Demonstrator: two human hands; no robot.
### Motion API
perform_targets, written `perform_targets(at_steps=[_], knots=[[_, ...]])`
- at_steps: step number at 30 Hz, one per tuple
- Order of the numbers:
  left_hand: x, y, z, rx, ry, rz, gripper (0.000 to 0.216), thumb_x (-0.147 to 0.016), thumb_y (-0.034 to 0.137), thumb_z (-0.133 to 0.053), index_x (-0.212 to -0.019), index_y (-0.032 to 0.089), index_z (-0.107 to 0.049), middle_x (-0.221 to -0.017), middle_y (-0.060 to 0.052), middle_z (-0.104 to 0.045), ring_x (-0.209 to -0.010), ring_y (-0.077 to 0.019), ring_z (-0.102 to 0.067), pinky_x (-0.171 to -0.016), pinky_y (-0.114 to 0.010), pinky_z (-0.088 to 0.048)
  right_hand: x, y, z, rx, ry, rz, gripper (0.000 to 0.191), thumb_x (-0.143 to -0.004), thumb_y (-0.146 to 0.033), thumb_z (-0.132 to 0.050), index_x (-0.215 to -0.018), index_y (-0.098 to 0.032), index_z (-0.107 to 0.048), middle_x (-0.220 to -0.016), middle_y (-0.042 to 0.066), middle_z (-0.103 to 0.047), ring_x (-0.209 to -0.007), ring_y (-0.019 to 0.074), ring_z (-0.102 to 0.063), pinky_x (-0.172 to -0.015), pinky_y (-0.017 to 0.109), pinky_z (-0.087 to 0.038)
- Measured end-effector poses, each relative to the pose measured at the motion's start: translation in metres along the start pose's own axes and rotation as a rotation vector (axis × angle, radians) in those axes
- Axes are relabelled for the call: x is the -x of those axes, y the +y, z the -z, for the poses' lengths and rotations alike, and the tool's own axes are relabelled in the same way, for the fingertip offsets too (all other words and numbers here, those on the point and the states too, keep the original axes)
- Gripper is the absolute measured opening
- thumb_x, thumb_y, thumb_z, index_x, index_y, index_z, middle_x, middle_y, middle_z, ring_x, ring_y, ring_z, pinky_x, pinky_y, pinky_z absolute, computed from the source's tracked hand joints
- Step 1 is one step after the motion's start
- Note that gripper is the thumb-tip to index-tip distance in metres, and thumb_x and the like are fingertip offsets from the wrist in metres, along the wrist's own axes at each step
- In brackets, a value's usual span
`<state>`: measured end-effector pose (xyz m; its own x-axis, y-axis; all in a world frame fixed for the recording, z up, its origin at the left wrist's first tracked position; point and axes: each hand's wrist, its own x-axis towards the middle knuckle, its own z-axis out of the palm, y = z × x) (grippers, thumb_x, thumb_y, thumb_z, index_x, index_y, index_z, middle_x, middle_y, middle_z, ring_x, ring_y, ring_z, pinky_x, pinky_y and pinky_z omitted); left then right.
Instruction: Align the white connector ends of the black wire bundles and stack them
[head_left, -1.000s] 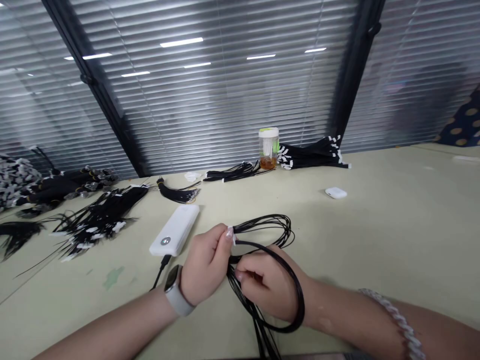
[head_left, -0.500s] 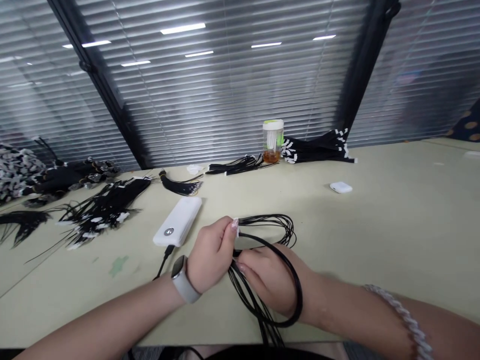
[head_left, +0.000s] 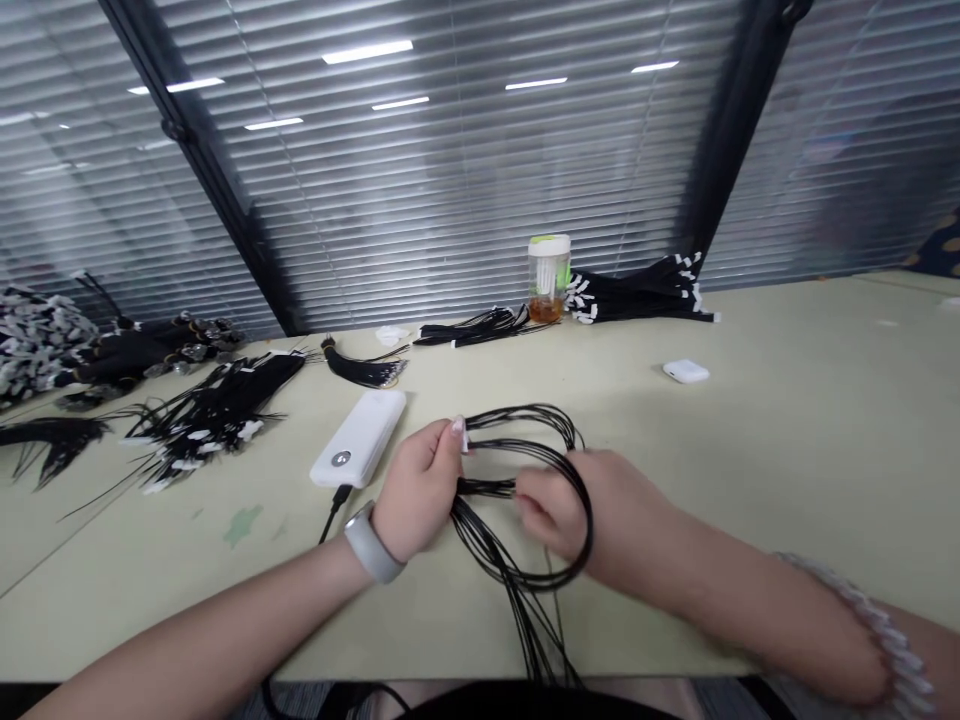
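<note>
Several cables [head_left: 487,488]; between both hands [head_left: 420,488] [head_left: 559,510]

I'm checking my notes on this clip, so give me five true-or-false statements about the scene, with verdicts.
1. The left hand grips black cables. True.
2. The watch and the braided bracelet are on the same arm. False: the watch is on the left arm, the bracelet on the right.
3. The white-lidded jar stands upright near the blinds. True.
4. The small white case touches the right hand. False: it lies apart, farther back on the table.
5. A black cord runs from the white oblong device. True.
</note>
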<state>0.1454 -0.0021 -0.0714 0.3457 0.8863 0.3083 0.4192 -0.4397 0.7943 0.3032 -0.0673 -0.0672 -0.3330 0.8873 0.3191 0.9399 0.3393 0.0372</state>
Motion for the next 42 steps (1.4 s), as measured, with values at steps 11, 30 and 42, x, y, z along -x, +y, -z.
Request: perform_targets(at_steps=[11, 30, 42], knots=[[-0.003, 0.001, -0.001, 0.142, 0.043, 0.192, 0.04, -0.083, 0.048, -0.035, -0.06, 0.017, -0.045, -0.048, 0.003, -0.043, -0.038, -0.0111, -0.044, -0.036, -0.023, -0.035, -0.003, 0.037, 0.042, -0.491, 0.712, -0.186, 0.021, -0.079, -0.016, -0.05, -0.096, -0.022, -0.062, -0.108, 0.004, -0.06, -0.101, 0.0196, -0.055, -0.079, 0.033, -0.046], [0.007, 0.002, 0.0, 0.042, -0.067, -0.084, 0.038, -0.088, 0.034, -0.03, -0.055, 0.018, -0.039, -0.051, 0.003, -0.042, -0.049, -0.0101, -0.039, -0.051, -0.023, -0.032, -0.004, 0.008, 0.009, -0.514, 0.245, -0.085, 0.016, -0.084, -0.022, -0.048, -0.073, -0.017, -0.058, -0.07, -0.002, -0.06, -0.063, 0.0073, -0.051, -0.058, 0.02, -0.034], [0.009, 0.001, -0.002, -0.003, -0.114, -0.151, 0.039, -0.089, 0.033, -0.03, -0.055, 0.017, -0.04, -0.051, 0.003, -0.042, -0.05, -0.0097, -0.04, -0.052, -0.022, -0.033, -0.002, 0.007, -0.001, -0.285, 0.334, 0.022, 0.022, -0.087, -0.023, -0.042, -0.073, -0.016, -0.058, -0.066, -0.001, -0.059, -0.059, 0.0084, -0.052, -0.054, 0.021, -0.033]])
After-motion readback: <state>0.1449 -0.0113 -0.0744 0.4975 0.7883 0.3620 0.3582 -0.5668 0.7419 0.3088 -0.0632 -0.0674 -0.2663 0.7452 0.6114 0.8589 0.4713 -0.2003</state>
